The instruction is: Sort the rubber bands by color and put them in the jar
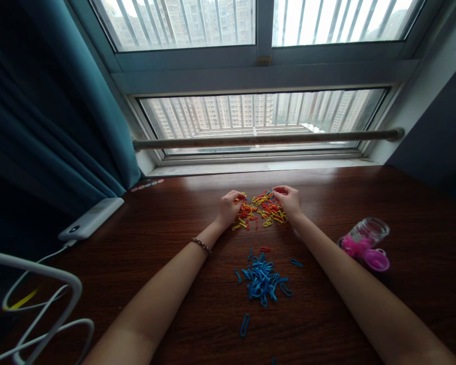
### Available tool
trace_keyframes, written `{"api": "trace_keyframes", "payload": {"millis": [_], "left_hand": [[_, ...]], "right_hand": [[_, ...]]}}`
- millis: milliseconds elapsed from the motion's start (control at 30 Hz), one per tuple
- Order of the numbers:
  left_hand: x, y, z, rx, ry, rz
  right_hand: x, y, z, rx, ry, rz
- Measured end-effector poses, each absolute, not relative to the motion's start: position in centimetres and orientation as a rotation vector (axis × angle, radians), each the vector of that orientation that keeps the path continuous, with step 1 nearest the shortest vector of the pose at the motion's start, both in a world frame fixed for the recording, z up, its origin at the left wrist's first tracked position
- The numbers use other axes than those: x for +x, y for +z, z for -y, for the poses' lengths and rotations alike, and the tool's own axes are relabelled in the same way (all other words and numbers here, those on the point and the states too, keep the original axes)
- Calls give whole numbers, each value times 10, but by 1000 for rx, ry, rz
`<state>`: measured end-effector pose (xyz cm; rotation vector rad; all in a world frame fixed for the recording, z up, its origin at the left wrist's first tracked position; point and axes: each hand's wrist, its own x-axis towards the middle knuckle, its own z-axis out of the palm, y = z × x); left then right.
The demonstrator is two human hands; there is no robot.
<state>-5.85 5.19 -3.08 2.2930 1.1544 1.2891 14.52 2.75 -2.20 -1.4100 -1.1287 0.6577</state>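
A mixed pile of red and yellow plastic safety-pin-shaped clips [266, 208], with a few blue bits among them, lies toward the window side of the table. At its left edge is my left hand [228, 209], fingers curled and fingertips together; a speck of blue shows by them. My right hand [290, 200] touches the pile's far right side with thumb and finger pinched, close to another blue bit. What either pinch holds is too small to make out. Nearer me, between my forearms, sits a heap of blue clips [262, 279], with several loose blue ones and one red clip [265, 249] around it.
To the right, a clear jar [372, 230] lies on its side beside pink pieces [355, 246] and a purple lid-like cup [377, 260]. A white power bank [93, 218] and white cable are at left, near a blue curtain [99, 126]. A rail [266, 139] crosses the window.
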Motion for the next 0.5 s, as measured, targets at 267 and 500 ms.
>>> {"api": "trace_keyframes", "payload": {"millis": [267,500], "left_hand": [[-61,-29,-55,1943,1347,-1337],[-62,-27,-56,1753,1379,-1270]], "right_hand": [[106,21,13,-1070,1716,1854],[109,8,0,-1375,1028,1996]]}}
